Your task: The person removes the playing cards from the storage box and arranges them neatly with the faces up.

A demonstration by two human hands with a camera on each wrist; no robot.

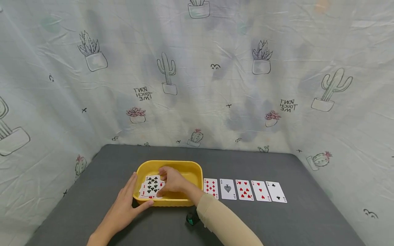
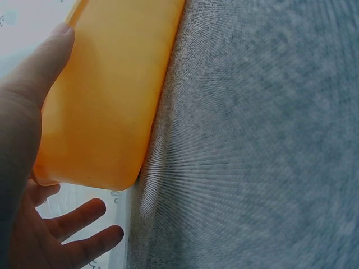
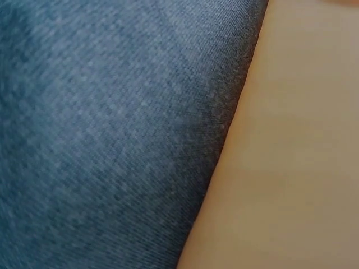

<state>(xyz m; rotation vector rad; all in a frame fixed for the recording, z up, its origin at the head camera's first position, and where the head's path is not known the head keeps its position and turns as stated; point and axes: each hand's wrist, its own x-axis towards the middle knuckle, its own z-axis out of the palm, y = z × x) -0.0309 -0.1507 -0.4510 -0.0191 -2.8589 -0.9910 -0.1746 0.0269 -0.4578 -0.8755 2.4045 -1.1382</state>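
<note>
Playing cards (image 1: 153, 185) lie face up in an overlapping pile at the fingertips of a person's right hand (image 1: 173, 181), a card of clubs uppermost and red pips peeping out beneath it. That hand reaches down inside a yellow tray (image 1: 170, 203), thumb toward the near side of the pile and bent fingers toward the far side; whether it grasps a card or merely touches one cannot be told, as the hand covers the pile's right end. To the left of it, the left hand (image 1: 123, 206) rests against the outside of the tray's near left corner, thumb extended along the near wall and fingers spread, the corner set between them. Below the right hand, a small black and green object (image 1: 192, 218) is partly hidden by a beige sleeve (image 1: 227, 218). Beyond the tray, to the right hand's right, five cards stand in a row face up: a diamond card (image 1: 211, 188), an ace of spades (image 1: 228, 189), two heart cards (image 1: 244, 190) and a two of clubs (image 1: 276, 192). Under both hands spreads a dark grey worktop (image 1: 307, 222); ahead of them hangs a pale, cactus-printed curtain (image 1: 215, 99).
</note>
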